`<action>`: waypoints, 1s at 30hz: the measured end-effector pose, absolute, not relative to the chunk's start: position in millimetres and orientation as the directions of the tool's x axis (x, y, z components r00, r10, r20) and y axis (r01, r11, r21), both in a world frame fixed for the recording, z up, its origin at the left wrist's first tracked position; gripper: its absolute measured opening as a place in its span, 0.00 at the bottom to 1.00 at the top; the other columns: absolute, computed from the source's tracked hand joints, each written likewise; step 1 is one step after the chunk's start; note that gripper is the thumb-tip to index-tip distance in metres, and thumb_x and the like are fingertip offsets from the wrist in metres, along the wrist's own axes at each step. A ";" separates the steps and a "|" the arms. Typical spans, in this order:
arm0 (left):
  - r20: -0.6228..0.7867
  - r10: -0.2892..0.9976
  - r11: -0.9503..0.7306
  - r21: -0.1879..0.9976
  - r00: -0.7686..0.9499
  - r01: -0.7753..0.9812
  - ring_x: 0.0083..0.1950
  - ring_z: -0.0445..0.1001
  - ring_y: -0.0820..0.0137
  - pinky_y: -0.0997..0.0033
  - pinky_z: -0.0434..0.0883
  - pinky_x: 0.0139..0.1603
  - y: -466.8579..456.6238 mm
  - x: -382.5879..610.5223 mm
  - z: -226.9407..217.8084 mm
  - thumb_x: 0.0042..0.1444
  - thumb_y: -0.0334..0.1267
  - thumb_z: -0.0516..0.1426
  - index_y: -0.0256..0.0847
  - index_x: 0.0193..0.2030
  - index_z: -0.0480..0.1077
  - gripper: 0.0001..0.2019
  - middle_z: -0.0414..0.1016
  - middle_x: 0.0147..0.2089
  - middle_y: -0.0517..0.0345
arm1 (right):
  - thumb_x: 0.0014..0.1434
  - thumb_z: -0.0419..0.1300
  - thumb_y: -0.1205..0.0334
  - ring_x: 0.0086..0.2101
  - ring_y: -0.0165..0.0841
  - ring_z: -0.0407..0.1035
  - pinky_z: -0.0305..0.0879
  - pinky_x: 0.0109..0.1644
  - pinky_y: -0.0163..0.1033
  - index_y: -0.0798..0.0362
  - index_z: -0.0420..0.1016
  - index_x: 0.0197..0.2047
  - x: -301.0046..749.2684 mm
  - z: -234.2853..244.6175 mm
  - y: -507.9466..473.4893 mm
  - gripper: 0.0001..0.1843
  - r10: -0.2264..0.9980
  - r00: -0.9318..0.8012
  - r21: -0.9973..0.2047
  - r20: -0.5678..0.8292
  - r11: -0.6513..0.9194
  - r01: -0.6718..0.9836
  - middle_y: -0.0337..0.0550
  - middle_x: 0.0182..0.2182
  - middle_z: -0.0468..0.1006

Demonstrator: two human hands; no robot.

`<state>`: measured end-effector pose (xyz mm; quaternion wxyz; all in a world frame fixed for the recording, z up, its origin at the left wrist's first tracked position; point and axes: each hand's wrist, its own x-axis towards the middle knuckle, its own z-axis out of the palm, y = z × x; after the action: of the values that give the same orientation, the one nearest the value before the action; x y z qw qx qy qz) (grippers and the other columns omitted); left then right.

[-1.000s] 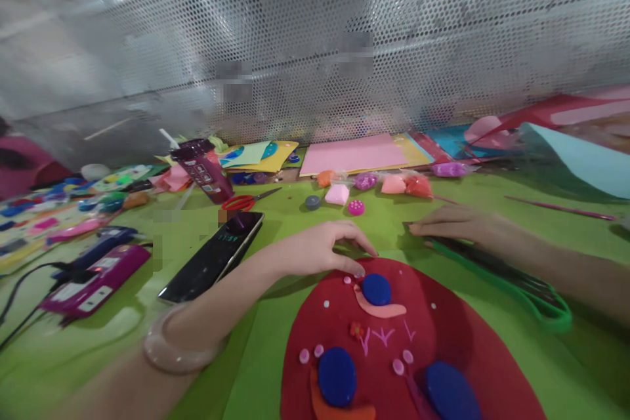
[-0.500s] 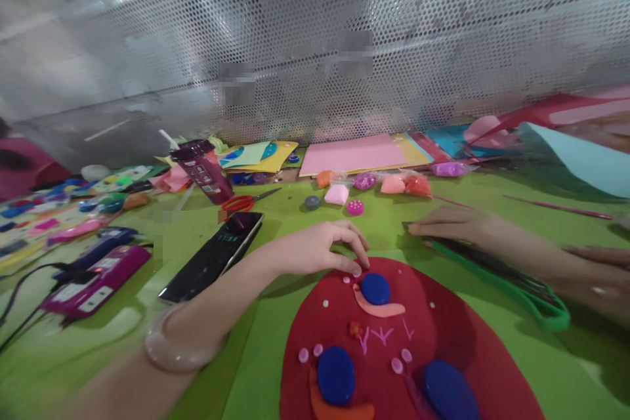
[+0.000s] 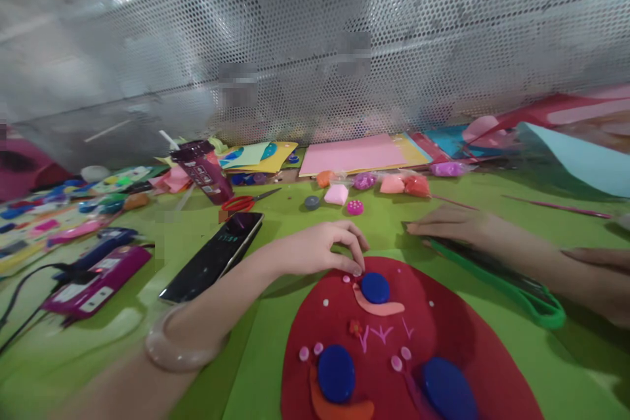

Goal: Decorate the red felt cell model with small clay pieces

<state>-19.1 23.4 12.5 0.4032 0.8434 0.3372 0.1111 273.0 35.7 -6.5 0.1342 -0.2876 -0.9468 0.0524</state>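
My left hand point(image 3: 315, 248) reaches onto the top edge of a round red sheet point(image 3: 443, 335), its fingertips pinched down on a small pink clay dot point(image 3: 357, 271) beside a blue clay disc point(image 3: 375, 287). Below lie a pink clay strip point(image 3: 378, 308), two more blue discs point(image 3: 336, 373) and small pink dots. My right hand point(image 3: 450, 223) lies flat, fingers stretched out, on a dark flat thing with a green rim point(image 3: 522, 292). A pale bangle point(image 3: 172, 344) is on my left wrist.
A black phone point(image 3: 214, 256), red scissors point(image 3: 246, 201), a purple carton point(image 3: 201, 170) and purple devices with cables point(image 3: 93, 279) lie left. Clay lumps point(image 3: 394, 184) and coloured paper sheets point(image 3: 352, 152) line the perforated metal wall. Another person's hand point(image 3: 598, 279) shows at the right edge.
My left fingertips have curled in closer to the pink dot by the blue disc. Another hand has come into view at the right edge. My right hand has stayed put.
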 end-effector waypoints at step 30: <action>-0.054 0.685 -0.447 0.757 0.726 0.477 0.46 0.72 0.68 0.69 0.66 0.49 25.0 -16.2 8.6 0.59 0.38 0.54 0.39 0.41 0.72 0.08 0.74 0.44 0.55 | 0.62 0.44 0.67 0.51 0.37 0.65 0.63 0.52 0.44 0.49 0.66 0.57 274.2 -6.8 33.7 0.22 0.534 -0.826 -0.138 0.182 0.845 0.516 0.48 0.51 0.71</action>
<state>-16.2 25.0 8.6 0.3962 0.8403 0.3459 0.1312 274.2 33.7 -6.8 0.1072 -0.2750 -0.9545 0.0416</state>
